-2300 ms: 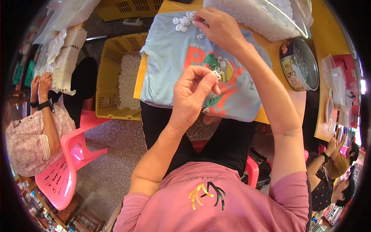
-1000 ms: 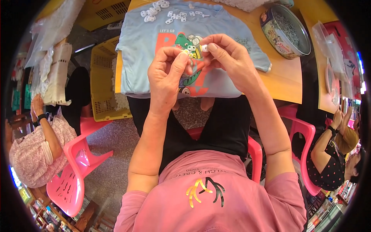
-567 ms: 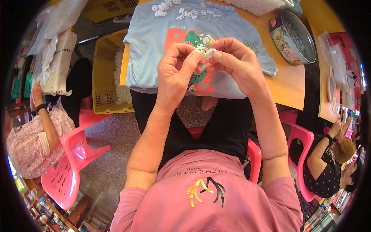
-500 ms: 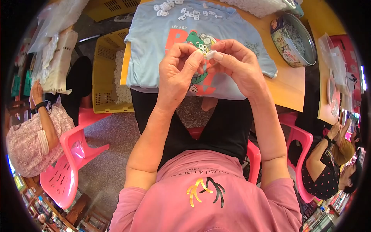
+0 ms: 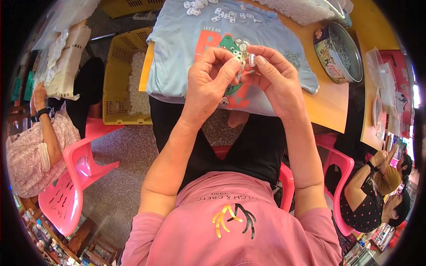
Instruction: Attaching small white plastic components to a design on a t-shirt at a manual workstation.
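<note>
Above the blue T-shirt (image 5: 173, 53) on the table, both my hands are raised close together. My right hand (image 5: 279, 82) is closed, pinching a small white plastic piece (image 5: 252, 60) with a dark slot or hole between thumb and fingertips. Just left of it, my left hand (image 5: 211, 82) is closed too, thumb pressed to the forefinger. Whatever it grips blends with the shirt's printed crocodile, so I cannot make it out. Similar small white plastic pieces (image 5: 230, 17) with holes lie loose on the shirt's far part, beside another cluster (image 5: 193, 6).
A round tin (image 5: 323, 55) of small metallic-looking parts stands on the table at right. Left of the table, a yellow crate (image 5: 116, 95) holds many white pieces. Bagged white pieces (image 5: 301, 9) lie at the far edge. Pink chairs (image 5: 66, 177) and other people sit on both sides.
My hands have drawn slightly apart at the fingertips. The white piece in my right hand has turned and now shows its rounded side. The whole view has shifted a little.
</note>
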The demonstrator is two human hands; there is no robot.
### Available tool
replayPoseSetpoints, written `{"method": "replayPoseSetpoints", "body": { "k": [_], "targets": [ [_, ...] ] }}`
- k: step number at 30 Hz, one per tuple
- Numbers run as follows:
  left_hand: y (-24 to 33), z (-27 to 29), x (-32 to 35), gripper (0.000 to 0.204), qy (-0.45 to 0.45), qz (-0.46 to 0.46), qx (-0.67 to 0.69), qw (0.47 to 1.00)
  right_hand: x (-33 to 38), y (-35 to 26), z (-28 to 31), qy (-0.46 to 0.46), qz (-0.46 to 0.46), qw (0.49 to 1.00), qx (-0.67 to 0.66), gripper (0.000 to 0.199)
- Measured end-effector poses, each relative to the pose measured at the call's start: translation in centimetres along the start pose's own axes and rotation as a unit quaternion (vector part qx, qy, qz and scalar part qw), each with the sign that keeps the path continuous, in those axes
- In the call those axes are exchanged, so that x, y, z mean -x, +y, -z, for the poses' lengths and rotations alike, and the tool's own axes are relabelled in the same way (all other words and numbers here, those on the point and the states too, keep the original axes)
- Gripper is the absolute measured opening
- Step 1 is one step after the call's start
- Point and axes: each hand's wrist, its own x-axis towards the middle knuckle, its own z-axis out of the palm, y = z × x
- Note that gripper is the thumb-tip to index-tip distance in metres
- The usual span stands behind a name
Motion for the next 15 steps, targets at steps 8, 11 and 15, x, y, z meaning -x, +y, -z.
{"method": "replayPoseSetpoints", "body": {
  "k": [8,11,15],
  "targets": [
    [0.06,-0.26,0.14,0.009,0.007,-0.008,-0.058,0.998,0.31,-0.48,-0.97,0.044,0.016,0.998,0.04,0.026],
    [-0.01,-0.24,0.17,0.009,0.002,-0.019,-0.071,0.997,0.29,-0.39,-0.73,0.036,0.032,0.997,0.061,0.026],
    [0.1,-0.54,0.19,0.009,0.005,-0.026,-0.076,0.997,0.19,-0.44,-0.49,0.054,0.044,0.996,0.061,0.026]
  ]
}}
